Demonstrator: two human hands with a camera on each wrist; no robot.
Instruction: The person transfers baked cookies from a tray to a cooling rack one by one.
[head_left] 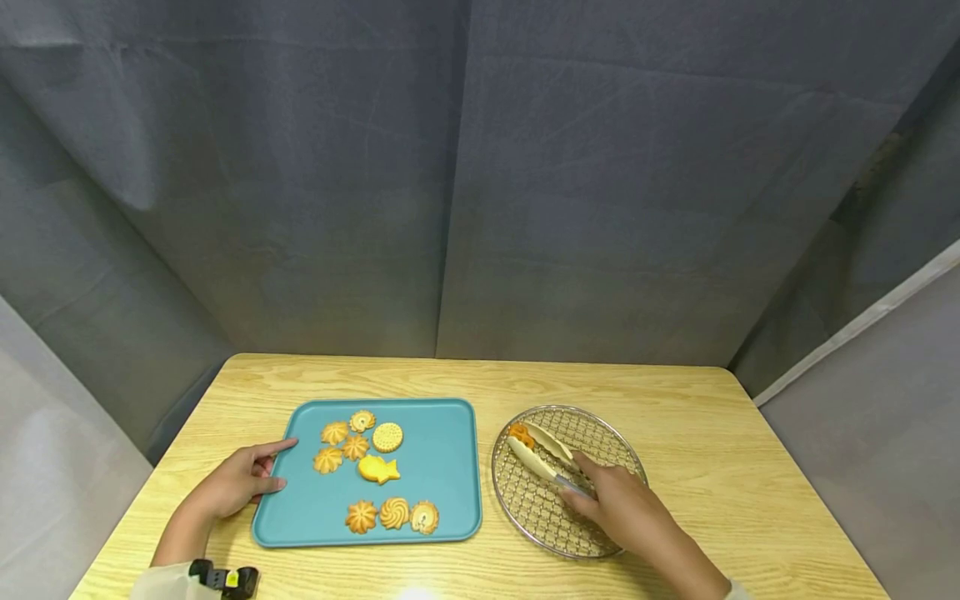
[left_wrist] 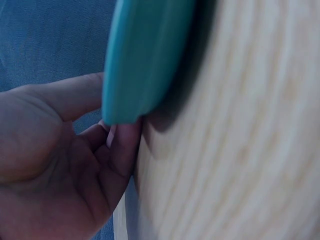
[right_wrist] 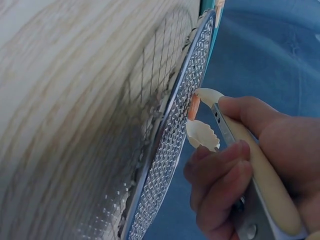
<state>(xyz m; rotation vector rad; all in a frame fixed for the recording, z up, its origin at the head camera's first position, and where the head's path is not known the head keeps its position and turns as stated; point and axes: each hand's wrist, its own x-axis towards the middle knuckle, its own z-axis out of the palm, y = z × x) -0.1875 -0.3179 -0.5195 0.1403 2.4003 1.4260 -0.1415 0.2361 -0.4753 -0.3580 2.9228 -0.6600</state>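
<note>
At the left, my left hand (head_left: 238, 482) grips the left edge of a blue-green tray (head_left: 442, 467), with fingers at its rim and under it in the left wrist view. My right hand (head_left: 622, 508) holds cream-tipped tongs (head_left: 534, 460) over a round wire rack (head_left: 600, 433). Between the tong tips is an orange, flower-shaped cookie (head_left: 521, 434), on the rack's left part; the right wrist view shows it edge-on against the mesh. On the tray lie several pale cookies (head_left: 327, 459) and a yellow fish-shaped piece (head_left: 378, 469), grouped at the upper left, and a row of three cookies (head_left: 393, 512) near the front edge.
The tray and the rack sit side by side on a light wooden table (head_left: 735, 467), a narrow strip of wood between them. Grey curtains (head_left: 585, 208) hang behind the table and at both sides. A black strap (head_left: 225, 578) circles my left wrist.
</note>
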